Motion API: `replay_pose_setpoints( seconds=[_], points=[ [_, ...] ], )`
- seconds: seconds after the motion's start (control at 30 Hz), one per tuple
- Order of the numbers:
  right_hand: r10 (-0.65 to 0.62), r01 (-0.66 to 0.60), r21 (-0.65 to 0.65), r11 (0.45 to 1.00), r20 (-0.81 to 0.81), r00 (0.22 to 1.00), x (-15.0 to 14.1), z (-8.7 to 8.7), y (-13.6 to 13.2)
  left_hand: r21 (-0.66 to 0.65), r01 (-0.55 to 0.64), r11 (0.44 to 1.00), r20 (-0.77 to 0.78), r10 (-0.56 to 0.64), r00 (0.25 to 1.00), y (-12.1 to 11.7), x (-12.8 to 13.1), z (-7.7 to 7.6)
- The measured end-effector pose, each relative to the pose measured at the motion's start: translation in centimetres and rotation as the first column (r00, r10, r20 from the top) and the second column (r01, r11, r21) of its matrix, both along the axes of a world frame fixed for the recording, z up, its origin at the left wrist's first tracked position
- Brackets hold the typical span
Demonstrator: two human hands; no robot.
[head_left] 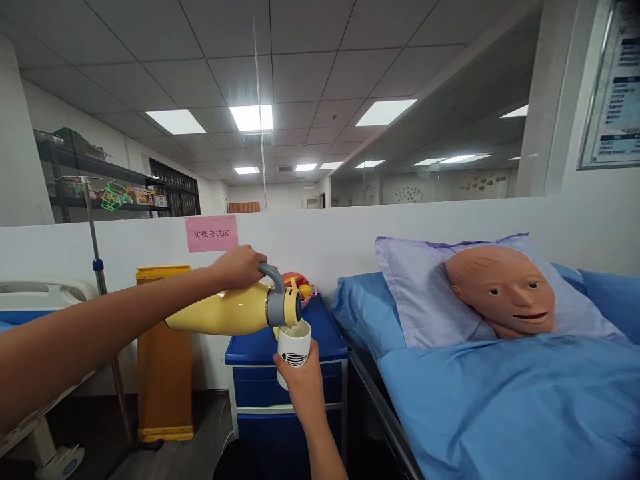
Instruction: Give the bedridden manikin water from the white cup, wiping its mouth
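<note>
My left hand [240, 267] is closed round the grey handle of a yellow thermos jug [233, 311]. The jug lies tipped almost level, its spout pointing right over the rim of a white cup [296, 341]. My right hand [303, 379] grips that cup from below and the right, holding it nearly upright with a dark striped print showing. Whether liquid is running out cannot be made out. Both things are held above a blue bedside cabinet [327, 340].
A pink basket with fruit [314, 291] sits at the cabinet's back. To the right is a bed with a manikin [505, 290] under a blue quilt [500, 400]. A drip stand [103, 287] and an orange-brown board [165, 393] stand on the left.
</note>
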State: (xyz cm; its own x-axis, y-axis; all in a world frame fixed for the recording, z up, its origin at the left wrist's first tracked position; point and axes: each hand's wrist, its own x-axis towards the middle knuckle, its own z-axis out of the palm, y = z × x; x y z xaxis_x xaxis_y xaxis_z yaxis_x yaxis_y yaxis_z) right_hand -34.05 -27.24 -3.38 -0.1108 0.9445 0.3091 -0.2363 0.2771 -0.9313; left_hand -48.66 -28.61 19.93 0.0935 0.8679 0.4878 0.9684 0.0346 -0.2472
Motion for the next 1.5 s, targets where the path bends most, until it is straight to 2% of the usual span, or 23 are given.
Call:
replay_pose_setpoints(
  seconds=[0.3,0.43,0.9,1.13,1.27,1.5],
  points=[
    [-0.052,0.053,-0.032,0.998,0.040,0.998,0.3,-0.3,-0.6,-0.044,0.024,0.999,-0.074,-0.028,0.997,-0.3,1.4,0.4],
    [-0.060,0.060,-0.002,0.998,0.012,0.998,0.2,-0.7,-0.5,-0.077,0.018,0.997,-0.048,-0.022,0.999,-0.3,1.9,0.6],
    [-0.088,0.089,-0.023,0.996,0.053,0.995,0.1,-1.9,-0.4,-0.170,0.016,0.985,-0.148,-0.042,0.988,0.1,3.1,0.4],
    [-0.099,0.099,0.007,0.995,0.022,0.995,0.1,-2.2,-0.5,-0.184,0.033,0.982,-0.067,-0.046,0.997,0.3,3.3,0.3],
    [-0.099,0.100,-0.021,0.995,0.018,0.995,0.2,-2.1,-0.6,-0.192,0.031,0.981,-0.147,-0.060,0.987,0.1,3.6,0.3],
    [-0.137,0.137,0.016,0.990,0.011,0.990,-0.2,-2.6,-0.3,-0.253,-0.017,0.967,-0.278,-0.056,0.959,-0.1,4.2,1.0]
  ],
)
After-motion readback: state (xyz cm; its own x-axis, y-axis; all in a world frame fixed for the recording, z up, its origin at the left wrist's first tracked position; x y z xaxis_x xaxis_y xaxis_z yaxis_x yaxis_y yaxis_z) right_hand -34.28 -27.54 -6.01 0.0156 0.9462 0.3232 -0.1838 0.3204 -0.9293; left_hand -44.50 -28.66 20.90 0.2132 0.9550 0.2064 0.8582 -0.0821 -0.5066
